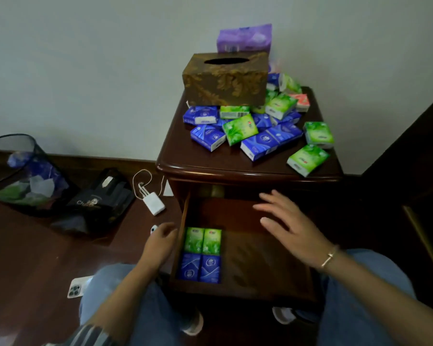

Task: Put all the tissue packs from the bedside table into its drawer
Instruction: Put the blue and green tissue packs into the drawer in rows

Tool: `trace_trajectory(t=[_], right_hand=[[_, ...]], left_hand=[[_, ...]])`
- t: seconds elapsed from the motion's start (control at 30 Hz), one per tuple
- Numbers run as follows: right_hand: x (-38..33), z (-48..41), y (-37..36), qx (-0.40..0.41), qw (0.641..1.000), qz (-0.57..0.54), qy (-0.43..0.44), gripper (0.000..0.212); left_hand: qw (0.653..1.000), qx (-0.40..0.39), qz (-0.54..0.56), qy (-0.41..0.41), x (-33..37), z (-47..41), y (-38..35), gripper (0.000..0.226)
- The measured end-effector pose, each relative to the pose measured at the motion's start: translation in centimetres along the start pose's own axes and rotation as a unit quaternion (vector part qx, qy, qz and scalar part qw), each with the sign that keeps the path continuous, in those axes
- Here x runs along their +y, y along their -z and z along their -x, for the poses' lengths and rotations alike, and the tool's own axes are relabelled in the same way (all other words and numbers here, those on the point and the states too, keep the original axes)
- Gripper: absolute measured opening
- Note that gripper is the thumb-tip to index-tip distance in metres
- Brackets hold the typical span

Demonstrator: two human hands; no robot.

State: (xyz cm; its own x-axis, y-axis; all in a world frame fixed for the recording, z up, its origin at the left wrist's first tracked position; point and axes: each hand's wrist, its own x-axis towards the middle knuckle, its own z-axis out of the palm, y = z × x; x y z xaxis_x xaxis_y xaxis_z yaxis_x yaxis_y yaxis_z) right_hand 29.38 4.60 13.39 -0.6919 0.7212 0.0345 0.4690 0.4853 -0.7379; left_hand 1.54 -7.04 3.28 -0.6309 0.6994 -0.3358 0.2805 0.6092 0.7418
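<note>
Dark wood tabletop against pale wall, heaped with tissue packs; brown tissue box on heap. Drawer open, four packs near-left inside. Left hand loosely curled at drawer's left edge, empty; right hand spread above drawer, empty. Bin on floor, far left.

Only the letters "Ch" can be read, on the black bag; pack labels blurred

A home bedroom: wooden bedside table, wastebasket, wood floor.
</note>
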Motion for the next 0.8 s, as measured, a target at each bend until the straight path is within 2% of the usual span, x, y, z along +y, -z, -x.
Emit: trace_trajectory(t=[0.07,0.1,0.17,0.23,0.3,0.37,0.43,0.53,0.6,0.7,0.8], right_hand=[[1.4,0.0,4.7,0.155,0.978,0.130,0.051,0.034],[2.5,-0.6,6.8,0.210,0.962,0.171,0.032,0.038],[5.1,-2.4,9.8,0.263,0.937,0.224,-0.055,0.048],[8.0,-4.4,10.8,0.243,0.927,0.235,-0.163,0.056],[10.2,-5.9,10.0,0.181,0.939,0.186,-0.226,0.059],[11.5,-6.4,8.8,0.161,0.957,0.087,-0.226,0.059],[12.2,-6.2,8.1,0.181,0.959,0.028,-0.214,0.059],[12.4,-6.1,8.3,0.186,0.960,0.013,-0.208,0.059],[12.4,-6.1,8.3,0.185,0.962,0.004,-0.201,0.059],[12.4,-6.1,8.2,0.197,0.961,-0.011,-0.192,0.058],[12.7,-6.1,8.2,0.205,0.961,-0.024,-0.181,0.056]], left_hand=[[0.998,0.032,0.036,-0.032,2.4,0.6,0.9,0.020],[0.996,0.047,0.049,-0.053,3.9,0.9,1.2,0.018],[0.990,0.074,0.050,-0.111,7.5,1.8,1.3,0.014],[0.976,0.088,0.035,-0.198,11.6,2.7,0.5,0.013],[0.953,0.080,-0.014,-0.291,15.7,3.6,-1.3,0.015],[0.927,0.059,-0.066,-0.364,19.2,4.3,-3.8,0.020],[0.907,0.053,-0.103,-0.406,22.0,4.5,-6.3,0.027],[0.886,0.131,-0.189,-0.402,24.8,3.5,-9.2,0.035],[0.883,0.176,-0.254,-0.352,25.7,2.1,-10.2,0.042],[0.875,0.182,-0.358,-0.272,25.3,0.2,-10.8,0.057],[0.843,0.180,-0.428,-0.272,24.2,-0.5,-11.0,0.056]])
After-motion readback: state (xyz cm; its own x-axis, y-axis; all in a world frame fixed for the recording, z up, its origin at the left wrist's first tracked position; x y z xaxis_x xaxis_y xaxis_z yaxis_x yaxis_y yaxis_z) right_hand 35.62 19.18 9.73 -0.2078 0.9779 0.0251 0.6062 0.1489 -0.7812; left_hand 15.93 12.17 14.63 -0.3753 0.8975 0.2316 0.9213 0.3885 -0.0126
